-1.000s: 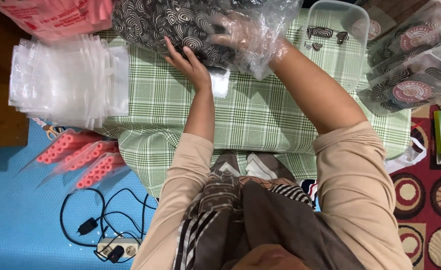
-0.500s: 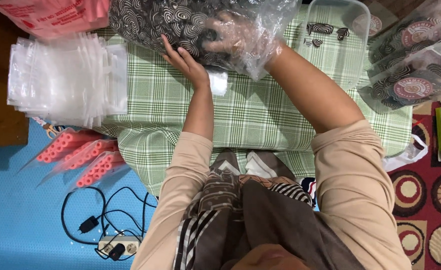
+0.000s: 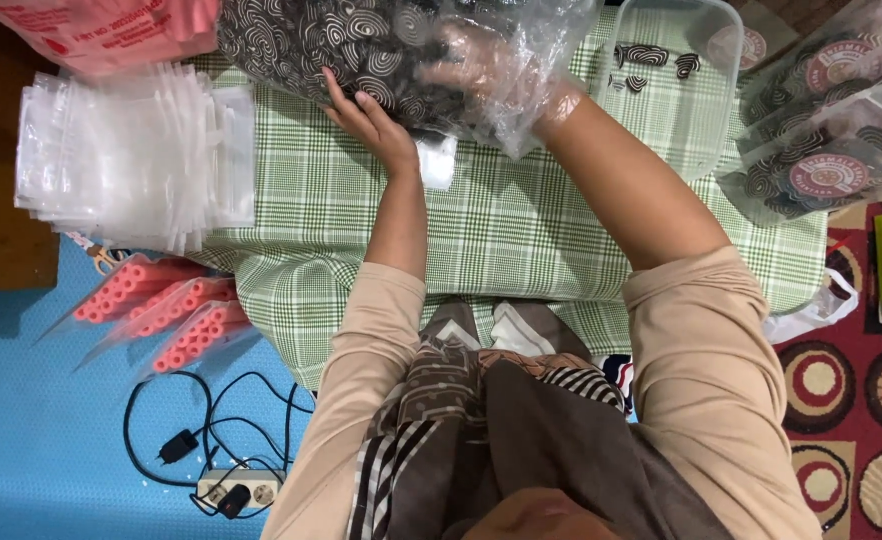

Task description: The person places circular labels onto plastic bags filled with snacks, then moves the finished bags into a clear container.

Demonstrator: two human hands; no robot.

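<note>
Head view: we look down on our two hands at a low table under a green checked cloth (image 3: 521,230). Our left hand (image 3: 371,120) lies flat, fingers stretched and released, pressed against the underside of a big clear bag of black-and-white swirl snacks (image 3: 361,45) that sits at the far edge of the cloth. Our right hand (image 3: 486,75) is thrust inside that bag's mouth, wrapped in crinkled plastic; the film blurs it, so we cannot tell whether those fingers are clenched on snacks or loose. A small white pouch (image 3: 439,160) lies just beside the left wrist. To the left rests a stack of empty clear pouches (image 3: 131,155); to the right a clear plastic tub (image 3: 676,80) holding a few swirl pieces, then filled, labelled packets (image 3: 826,130). Pink tubes in bags (image 3: 166,310) lie on the blue floor mat (image 3: 41,440).
</note>
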